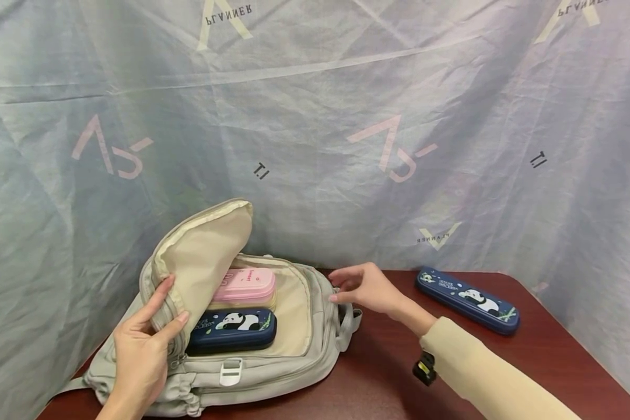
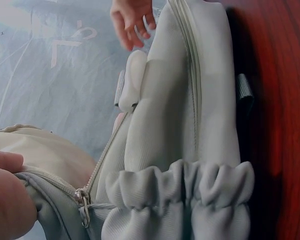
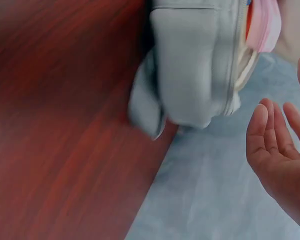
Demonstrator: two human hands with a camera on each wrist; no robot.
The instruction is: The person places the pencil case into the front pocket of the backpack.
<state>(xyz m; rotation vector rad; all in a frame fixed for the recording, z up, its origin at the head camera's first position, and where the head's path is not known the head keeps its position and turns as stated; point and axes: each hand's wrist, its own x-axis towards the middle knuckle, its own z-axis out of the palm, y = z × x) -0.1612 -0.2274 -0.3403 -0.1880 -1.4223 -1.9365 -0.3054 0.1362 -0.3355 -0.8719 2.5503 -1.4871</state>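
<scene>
A grey backpack [image 1: 273,382] lies unzipped on the table, its cream-lined flap [image 1: 205,251] raised. My left hand [image 1: 144,344] grips the flap's edge between thumb and fingers; part of that hand also shows in the left wrist view. Inside the compartment rest a pink pencil case [image 1: 249,283], a pale yellow one [image 1: 265,303] mostly hidden beneath it, and a navy panda pencil case [image 1: 241,328] nearer the front. Past the backpack's right end, my right hand [image 1: 367,289] hovers with loosely bent fingers and holds nothing. In the right wrist view that hand [image 3: 280,150] is apart from the bag.
Another navy panda pencil case [image 1: 467,300] lies on the dark red table [image 1: 378,373], right of the right hand. A grey printed cloth [image 1: 315,146] hangs behind and at both sides. A strap loop [image 1: 350,326] sticks out from the bag's right end.
</scene>
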